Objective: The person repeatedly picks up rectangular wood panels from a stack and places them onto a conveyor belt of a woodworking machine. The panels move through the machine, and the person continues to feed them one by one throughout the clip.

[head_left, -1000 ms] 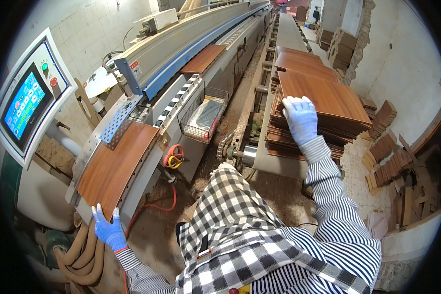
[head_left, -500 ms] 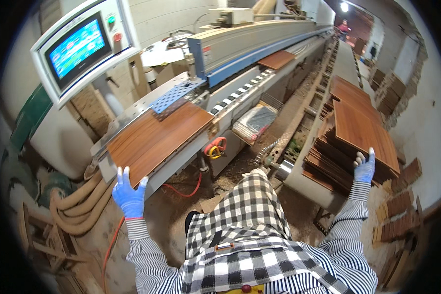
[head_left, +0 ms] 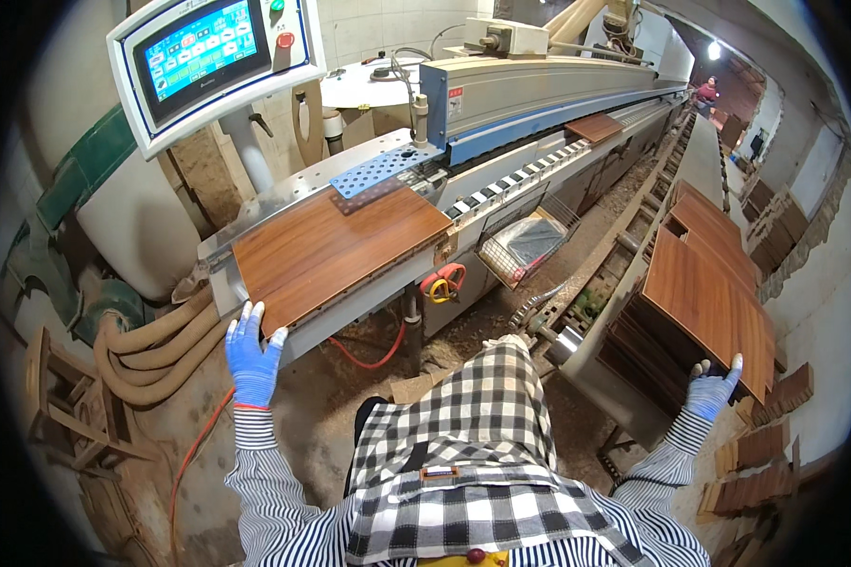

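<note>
My left hand (head_left: 252, 354), in a blue and white glove, has its fingers stretched out against the near corner of a brown wood-grain board (head_left: 336, 253) lying on the machine's infeed, partly beneath a blue perforated plate (head_left: 367, 172). At right, my right hand (head_left: 712, 386), gloved alike, has fingers bent round the front edge of the top board (head_left: 695, 307) on a stack of similar boards, whose lower layers are in shadow.
A touchscreen panel (head_left: 199, 52) stands upper left above hoses (head_left: 147, 369). Along the long machine (head_left: 539, 90) are another board (head_left: 593, 128) and a wire basket (head_left: 529, 244). A roller conveyor (head_left: 638, 236) runs at right. A person (head_left: 706, 93) is at the far end.
The view has turned left. My right hand has moved from on top of the stack down to the top board's front edge. My left hand stays at the infeed board's end.
</note>
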The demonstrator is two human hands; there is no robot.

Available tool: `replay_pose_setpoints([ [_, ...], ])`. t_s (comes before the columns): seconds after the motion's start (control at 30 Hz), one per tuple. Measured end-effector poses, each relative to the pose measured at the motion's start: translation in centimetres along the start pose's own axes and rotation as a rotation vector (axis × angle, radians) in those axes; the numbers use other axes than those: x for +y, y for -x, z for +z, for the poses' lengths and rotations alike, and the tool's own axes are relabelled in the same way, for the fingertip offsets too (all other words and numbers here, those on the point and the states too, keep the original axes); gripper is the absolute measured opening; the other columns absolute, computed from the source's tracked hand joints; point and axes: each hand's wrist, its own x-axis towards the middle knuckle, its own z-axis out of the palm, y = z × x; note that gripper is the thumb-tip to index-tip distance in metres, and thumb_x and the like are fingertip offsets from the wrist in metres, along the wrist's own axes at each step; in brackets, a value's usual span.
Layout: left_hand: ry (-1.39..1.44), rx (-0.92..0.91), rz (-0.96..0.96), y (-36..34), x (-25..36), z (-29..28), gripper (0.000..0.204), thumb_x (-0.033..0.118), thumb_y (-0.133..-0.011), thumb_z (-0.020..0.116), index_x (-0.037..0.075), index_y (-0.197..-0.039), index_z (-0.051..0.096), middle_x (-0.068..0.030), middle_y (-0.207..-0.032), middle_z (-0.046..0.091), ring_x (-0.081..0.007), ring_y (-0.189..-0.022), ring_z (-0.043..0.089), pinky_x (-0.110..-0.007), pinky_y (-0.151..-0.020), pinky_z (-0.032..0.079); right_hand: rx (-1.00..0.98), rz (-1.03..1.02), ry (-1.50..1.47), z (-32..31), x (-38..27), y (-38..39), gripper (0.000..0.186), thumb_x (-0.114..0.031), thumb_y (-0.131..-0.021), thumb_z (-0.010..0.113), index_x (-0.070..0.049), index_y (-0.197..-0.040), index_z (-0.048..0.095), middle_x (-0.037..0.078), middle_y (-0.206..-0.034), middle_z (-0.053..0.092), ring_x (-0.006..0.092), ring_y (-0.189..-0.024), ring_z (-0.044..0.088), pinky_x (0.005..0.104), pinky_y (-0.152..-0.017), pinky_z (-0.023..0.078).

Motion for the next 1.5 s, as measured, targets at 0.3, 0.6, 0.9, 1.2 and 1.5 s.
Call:
replay_pose_setpoints([
  [0.3,0.172,-0.031,0.046,0.2,-0.7,-0.9,0.042,0.013,-0.086,0.065,0.002,-0.126,0.056,-0.0163,-0.132,0.054,-0.0293,-0.122,0.049,-0.04,-0.11,0.03,0.009,-0.034,-0.075,-0.7,-0.1,-0.4,0.048,-0.048,-0.076,0.074,-0.006,-0.095,0.061,0.008,-0.078,0.062,0.0193,-0.064,0.055,0.0291,-0.054,0.049],
  [0.6,0.122,-0.064,0.067,-0.5,-0.2,-1.3,0.043,0.016,-0.085,0.066,0.004,-0.125,0.057,-0.0158,-0.13,0.055,-0.0293,-0.121,0.05,-0.041,-0.11,0.029,0.029,-0.076,-0.067,-0.8,-0.4,0.1,0.049,-0.046,-0.078,0.073,-0.003,-0.099,0.06,0.009,-0.082,0.062,0.0197,-0.063,0.054,0.0285,-0.055,0.049],
  [0.9,0.004,-0.052,0.124,-1.9,2.2,0.6,0.048,0.027,-0.084,0.068,0.007,-0.126,0.057,-0.0158,-0.128,0.056,-0.0292,-0.122,0.048,-0.043,-0.111,0.026,0.03,-0.111,-0.103,-1.4,-0.7,-1.0,0.053,-0.043,-0.08,0.072,-0.004,-0.112,0.055,0.007,-0.102,0.06,0.0189,-0.074,0.052,0.0272,-0.054,0.046],
  [1.2,-0.015,0.0,0.17,-3.3,4.4,3.5,0.049,0.032,-0.084,0.066,0.009,-0.127,0.056,-0.0164,-0.126,0.057,-0.0324,-0.12,0.049,-0.044,-0.109,0.028,0.003,-0.124,-0.127,-2.4,-1.2,-2.6,0.061,-0.038,-0.078,0.075,-0.006,-0.123,0.05,0.011,-0.117,0.054,0.0214,-0.093,0.048,0.0326,-0.068,0.044],
  [1.5,-0.013,0.02,0.244,-6.3,9.0,9.1,0.051,0.035,-0.082,0.067,0.01,-0.126,0.056,-0.0145,-0.124,0.058,-0.0314,-0.118,0.05,-0.045,-0.105,0.032,-0.005,-0.087,-0.042,-3.0,-2.1,-3.6,0.027,-0.027,-0.077,0.073,-0.008,-0.09,0.06,0.005,-0.081,0.062,0.0195,-0.067,0.053,0.0299,-0.059,0.044],
])
